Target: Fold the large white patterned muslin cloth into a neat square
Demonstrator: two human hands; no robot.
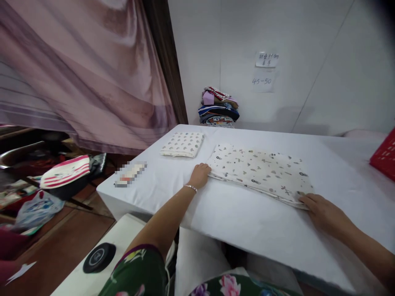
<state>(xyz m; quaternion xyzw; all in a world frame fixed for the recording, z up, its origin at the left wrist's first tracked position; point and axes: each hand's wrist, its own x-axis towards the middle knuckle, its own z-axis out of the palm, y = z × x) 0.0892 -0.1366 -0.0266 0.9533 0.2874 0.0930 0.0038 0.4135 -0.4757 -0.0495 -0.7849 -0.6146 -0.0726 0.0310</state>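
A white cloth with small printed figures (259, 170) lies folded into a long rectangle on the white-covered table (234, 218). My left hand (200, 174), with a bracelet at its wrist, grips the cloth's near left corner, fingers closed on the edge. At the near right corner, my right hand (317, 209) is closed on the layered edge, the thumb tip resting on top. Farther back and to the left lies a second folded cloth (183, 144), a neat near-square with a small repeated print, apart from both hands.
A blurred-out item (129, 174) lies near the table's left edge. Behind the table is a stack of folded fabrics (218, 107). A red basket (384, 158) stands at far right. A black round object (99, 257) sits on a white surface lower left, beside a pink curtain's (123, 82) side.
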